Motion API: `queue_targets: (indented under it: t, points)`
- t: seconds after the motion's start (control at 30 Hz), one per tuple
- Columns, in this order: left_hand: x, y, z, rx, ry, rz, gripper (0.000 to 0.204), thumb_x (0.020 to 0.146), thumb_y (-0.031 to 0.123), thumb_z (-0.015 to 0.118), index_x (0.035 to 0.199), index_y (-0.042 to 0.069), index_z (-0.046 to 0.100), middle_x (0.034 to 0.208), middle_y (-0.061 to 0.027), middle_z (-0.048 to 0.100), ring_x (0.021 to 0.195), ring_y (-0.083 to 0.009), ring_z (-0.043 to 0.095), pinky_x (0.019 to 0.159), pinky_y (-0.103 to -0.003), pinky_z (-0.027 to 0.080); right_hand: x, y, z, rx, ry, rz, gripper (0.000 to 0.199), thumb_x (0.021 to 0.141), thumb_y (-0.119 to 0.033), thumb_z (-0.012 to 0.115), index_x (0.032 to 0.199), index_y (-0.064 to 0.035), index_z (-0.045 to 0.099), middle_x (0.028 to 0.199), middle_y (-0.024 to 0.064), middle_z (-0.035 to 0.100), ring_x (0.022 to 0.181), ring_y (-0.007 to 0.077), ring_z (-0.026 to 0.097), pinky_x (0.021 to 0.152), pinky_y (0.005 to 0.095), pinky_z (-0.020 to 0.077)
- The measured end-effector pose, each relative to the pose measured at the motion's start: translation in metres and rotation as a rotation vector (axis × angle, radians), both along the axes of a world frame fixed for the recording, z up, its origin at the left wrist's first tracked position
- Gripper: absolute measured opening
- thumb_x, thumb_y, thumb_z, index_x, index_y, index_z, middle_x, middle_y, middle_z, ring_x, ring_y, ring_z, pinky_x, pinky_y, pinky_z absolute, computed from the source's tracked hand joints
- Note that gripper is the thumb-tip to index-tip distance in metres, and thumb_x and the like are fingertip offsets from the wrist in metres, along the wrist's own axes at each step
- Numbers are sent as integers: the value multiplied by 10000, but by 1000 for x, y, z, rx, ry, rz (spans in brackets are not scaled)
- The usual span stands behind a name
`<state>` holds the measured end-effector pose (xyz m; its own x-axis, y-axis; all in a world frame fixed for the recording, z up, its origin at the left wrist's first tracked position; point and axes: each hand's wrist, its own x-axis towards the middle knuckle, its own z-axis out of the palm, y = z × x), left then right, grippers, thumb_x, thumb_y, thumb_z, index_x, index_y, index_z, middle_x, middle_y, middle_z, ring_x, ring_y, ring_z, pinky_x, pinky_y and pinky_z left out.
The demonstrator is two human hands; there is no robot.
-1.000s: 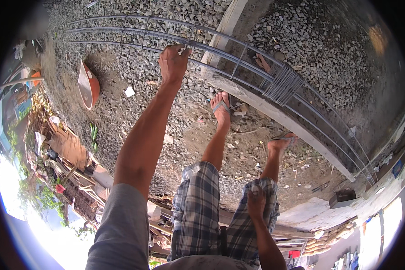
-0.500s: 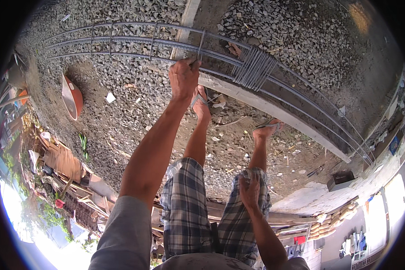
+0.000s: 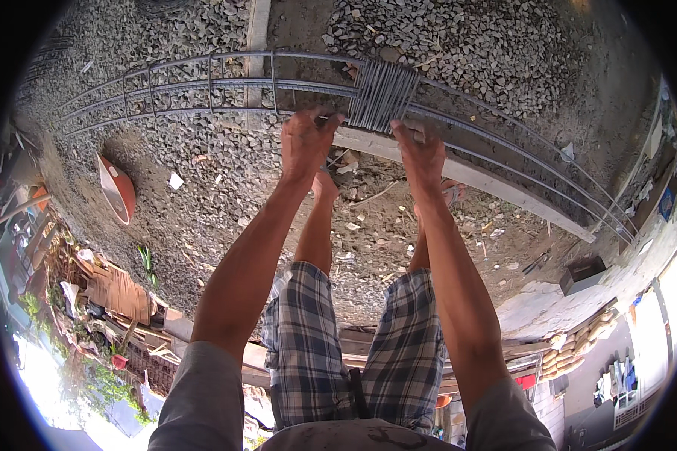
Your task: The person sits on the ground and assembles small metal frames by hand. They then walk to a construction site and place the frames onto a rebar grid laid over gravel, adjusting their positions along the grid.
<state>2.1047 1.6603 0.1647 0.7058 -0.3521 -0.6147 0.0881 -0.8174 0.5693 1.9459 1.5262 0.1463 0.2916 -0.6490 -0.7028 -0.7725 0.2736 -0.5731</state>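
Shorts (image 3: 305, 338) at bottom centre were plaid — bluish-grey checks crossed with white — and the sleeves (image 3: 207, 383) on either side were plain grey. Steel bars (image 3: 316, 86) across the top were dull bluish grey, same with the bundle of rings (image 3: 384, 94) up there. Gravel (image 3: 451, 37) was mixed greys, and the scoop-shaped container (image 3: 125, 197) at left was orange-red and whitish.

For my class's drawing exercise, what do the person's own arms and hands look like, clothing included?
Plain, short grey sleeves leave the forearms bare. The left hand and right hand wear no gloves, and no watch or bracelet shows.
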Motion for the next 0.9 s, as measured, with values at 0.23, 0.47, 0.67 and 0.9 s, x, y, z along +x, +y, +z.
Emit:
queue_targets:
  t: [0.23,0.47,0.67,0.9]
  points:
    - [-39,-30,-18,43,217,123,332,904,306,710,957,-20,742,762,-119,712,685,-200,677,636,-343,520,22,8,-11,-144,116,221,319,829,-372,733,904,-66,782,774,200,721,769,363,723,729,424,553]
    - [-73,-9,-49,-122,782,806,367,972,320,651,1197,30,639,1049,-69,683,799,-211,706,695,-350,580,7,1,-21,20,53,212,339,826,-380,743,932,-60,781,778,192,725,760,378,720,714,438,555]
    - [-77,-7,-54,-107,730,787,339,963,298,658,1171,31,655,1009,-60,689,787,-194,707,661,-332,571,-4,14,-16,-129,245,344,316,850,-305,776,956,-8,769,753,145,713,637,166,657,589,350,527]
    - [-46,-2,-40,43,127,308,270,917,252,695,1047,22,750,786,-91,740,665,-175,708,599,-298,537,-5,-10,-31,-37,-160,-87,345,877,-233,785,1070,41,705,900,87,743,692,113,656,575,272,522]
